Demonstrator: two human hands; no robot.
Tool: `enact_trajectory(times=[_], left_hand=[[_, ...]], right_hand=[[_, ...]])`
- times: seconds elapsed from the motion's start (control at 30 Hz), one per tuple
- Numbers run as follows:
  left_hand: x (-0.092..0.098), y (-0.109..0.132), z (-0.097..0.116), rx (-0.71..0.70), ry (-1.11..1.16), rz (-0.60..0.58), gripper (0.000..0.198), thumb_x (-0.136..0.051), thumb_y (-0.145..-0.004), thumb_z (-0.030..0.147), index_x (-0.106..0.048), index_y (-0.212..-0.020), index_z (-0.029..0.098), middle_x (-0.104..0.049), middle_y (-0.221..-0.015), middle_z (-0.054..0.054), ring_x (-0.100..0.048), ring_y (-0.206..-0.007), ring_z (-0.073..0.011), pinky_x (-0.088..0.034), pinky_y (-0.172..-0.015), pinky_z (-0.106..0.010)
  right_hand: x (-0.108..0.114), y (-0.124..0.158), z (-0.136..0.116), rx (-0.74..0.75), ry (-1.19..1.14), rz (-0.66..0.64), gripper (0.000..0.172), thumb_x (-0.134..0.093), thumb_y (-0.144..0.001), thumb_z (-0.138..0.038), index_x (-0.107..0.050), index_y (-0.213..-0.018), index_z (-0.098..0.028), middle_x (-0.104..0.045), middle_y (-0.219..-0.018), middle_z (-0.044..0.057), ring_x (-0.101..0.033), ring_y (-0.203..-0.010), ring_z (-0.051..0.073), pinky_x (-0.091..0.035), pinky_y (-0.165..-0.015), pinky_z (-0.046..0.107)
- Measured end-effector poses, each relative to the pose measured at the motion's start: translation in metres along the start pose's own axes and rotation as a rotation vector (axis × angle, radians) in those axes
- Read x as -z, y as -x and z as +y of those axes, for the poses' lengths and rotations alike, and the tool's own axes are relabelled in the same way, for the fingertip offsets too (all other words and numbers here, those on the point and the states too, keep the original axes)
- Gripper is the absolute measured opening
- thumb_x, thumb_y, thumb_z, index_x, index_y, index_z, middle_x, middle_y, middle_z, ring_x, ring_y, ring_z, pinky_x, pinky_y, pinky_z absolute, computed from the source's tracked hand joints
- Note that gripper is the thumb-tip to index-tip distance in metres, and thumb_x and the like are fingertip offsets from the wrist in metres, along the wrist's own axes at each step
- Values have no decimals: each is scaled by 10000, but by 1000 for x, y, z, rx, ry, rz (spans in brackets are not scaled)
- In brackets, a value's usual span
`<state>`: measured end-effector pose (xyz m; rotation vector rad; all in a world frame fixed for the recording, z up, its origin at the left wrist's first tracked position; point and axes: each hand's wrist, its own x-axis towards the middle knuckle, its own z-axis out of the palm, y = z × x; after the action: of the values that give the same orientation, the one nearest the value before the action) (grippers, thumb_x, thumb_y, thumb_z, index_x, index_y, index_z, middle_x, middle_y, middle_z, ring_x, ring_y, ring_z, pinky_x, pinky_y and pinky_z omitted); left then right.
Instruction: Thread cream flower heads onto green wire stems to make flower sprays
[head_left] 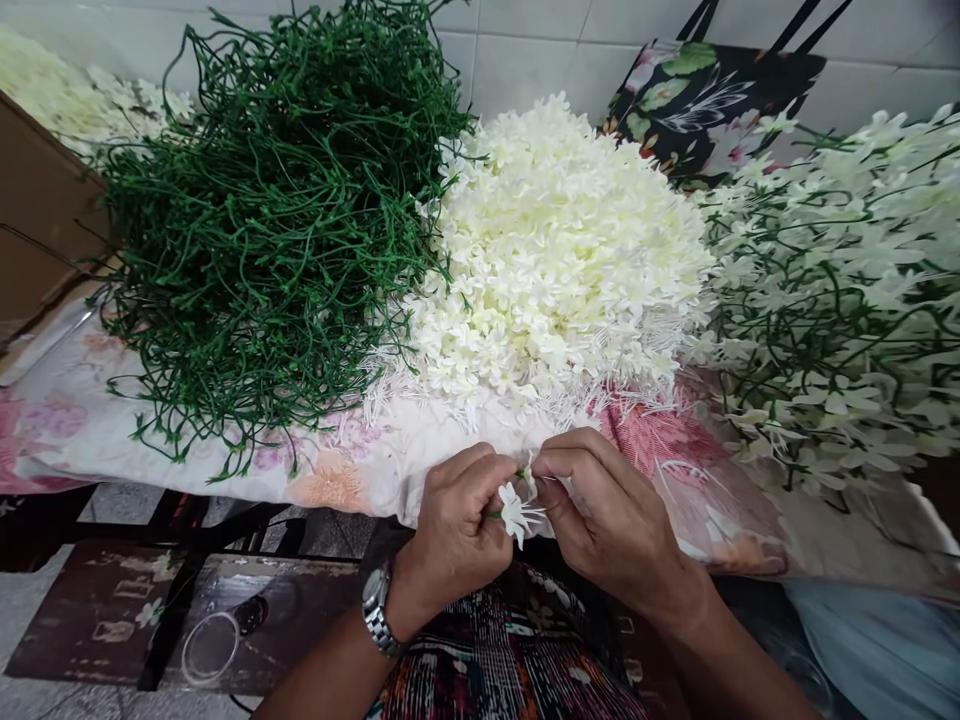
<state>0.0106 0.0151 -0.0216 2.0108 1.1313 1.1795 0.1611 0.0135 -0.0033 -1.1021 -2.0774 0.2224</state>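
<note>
My left hand (pixel 466 515), with a metal watch on the wrist, is closed around a green plastic stem that is mostly hidden by the fingers. A white artificial flower (pixel 514 512) with thin white stamens sticks out from that stem, beside my left fingers. My right hand (pixel 611 515) pinches a second small white flower (pixel 529 474) between thumb and forefinger, right by the left thumb; part of it is covered. Both hands are at the table's near edge. Beyond them lie a heap of loose white blossoms (pixel 562 260) and a heap of bare green stems (pixel 300 230).
Flowered stems (pixel 840 300) are piled at the right. A floral cloth (pixel 247 460) covers the table. A cardboard box (pixel 45 220) stands at the left edge, a black floral bag (pixel 712 110) against the tiled wall. Below is a brown bench (pixel 277 600) with a clear plastic ring-shaped item (pixel 211 647).
</note>
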Motion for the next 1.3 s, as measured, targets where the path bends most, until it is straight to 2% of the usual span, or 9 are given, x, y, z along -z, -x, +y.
enact_trajectory(times=[0.1, 0.3, 0.5, 0.7, 0.83, 0.93, 1.03, 1.3], left_hand=[[0, -1, 2, -16, -51, -6, 276, -376, -552, -22, -544, -678, 158, -437, -551, 17, -413, -501, -106, -323, -457, -209], [-3, -4, 2, -124, -116, 76, 283, -338, -491, -11, -503, -641, 163, -439, -546, 4, -409, -499, -121, -328, -454, -225], [-3, -6, 3, -99, -152, 38, 253, -331, -460, 2, -444, -602, 179, -311, -528, 37, -300, -466, -100, -247, -427, -220], [-4, -6, 3, -39, -118, 14, 221, -334, -458, 7, -339, -562, 202, -284, -529, 43, -290, -469, -93, -205, -433, -225], [-2, -5, 2, -3, -47, 9, 209, -365, -534, -11, -382, -569, 194, -311, -526, 44, -325, -478, -92, -231, -438, -214], [2, -6, 2, 30, 87, 6, 210, -399, -631, -11, -489, -648, 179, -423, -551, 36, -404, -501, -89, -309, -463, -196], [6, -7, 3, 1, 163, 59, 235, -434, -675, 2, -565, -780, 168, -525, -609, 21, -470, -541, -94, -366, -496, -196], [8, -1, 6, -94, 33, 129, 236, -475, -738, 30, -594, -901, 152, -529, -642, 2, -492, -562, -103, -386, -500, -205]], right_hand=[[-2, 1, -1, -24, 12, -5, 106, -458, -855, -80, -514, -852, -170, -541, -756, 39, -544, -718, 132, -484, -624, 261], [-4, 2, -1, -52, -27, -12, 141, -434, -847, -43, -507, -838, -164, -535, -746, 37, -541, -706, 124, -480, -620, 245], [-5, 2, -1, -67, -55, -21, 178, -430, -817, -4, -494, -849, -168, -517, -736, 31, -526, -695, 124, -474, -608, 242], [-9, 1, 0, -46, -72, -14, 196, -411, -796, 16, -508, -816, -153, -514, -721, 38, -524, -684, 129, -466, -598, 247], [-6, 0, 1, -36, -111, -18, 161, -444, -817, -13, -518, -818, -156, -522, -728, 35, -523, -692, 126, -466, -607, 246], [3, -4, 0, -40, -155, -31, 123, -501, -823, -49, -539, -868, -157, -547, -772, 34, -544, -738, 121, -476, -647, 241], [12, -8, -2, -33, -137, -9, 126, -537, -810, -70, -551, -905, -152, -556, -808, 38, -547, -774, 124, -477, -669, 245], [16, -12, -10, 8, -97, 51, 108, -512, -799, -50, -559, -834, -142, -549, -746, 35, -537, -709, 123, -466, -612, 247]])
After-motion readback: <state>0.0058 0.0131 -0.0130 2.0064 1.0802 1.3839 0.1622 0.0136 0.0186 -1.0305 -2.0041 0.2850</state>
